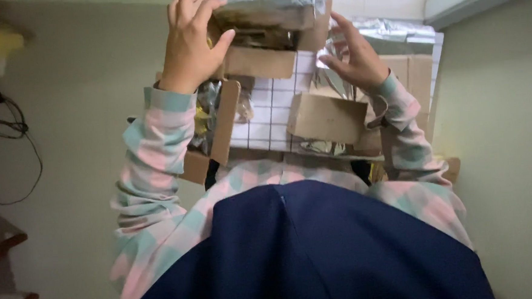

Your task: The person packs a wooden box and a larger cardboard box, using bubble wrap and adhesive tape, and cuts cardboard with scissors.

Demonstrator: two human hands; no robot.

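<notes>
My left hand [190, 41] grips the left edge of an open cardboard box [261, 62] with a foil-covered top, thumb hooked inside the opening. My right hand [352, 54] hovers to the right with fingers spread, fingertips touching crinkled silver foil [329, 82] near another cardboard box [328, 119]. Both arms wear pink and mint checked sleeves. A white sheet with a grid [270, 116] lies between the boxes. What is inside the held box is dark and unclear.
More boxes with open flaps [225, 124] and foil packets [206, 107] stand in front of me. A foil-covered surface [393, 30] lies at the back right. A dark blue apron [308, 250] fills the foreground. Black cables [10, 129] hang at left against a pale wall.
</notes>
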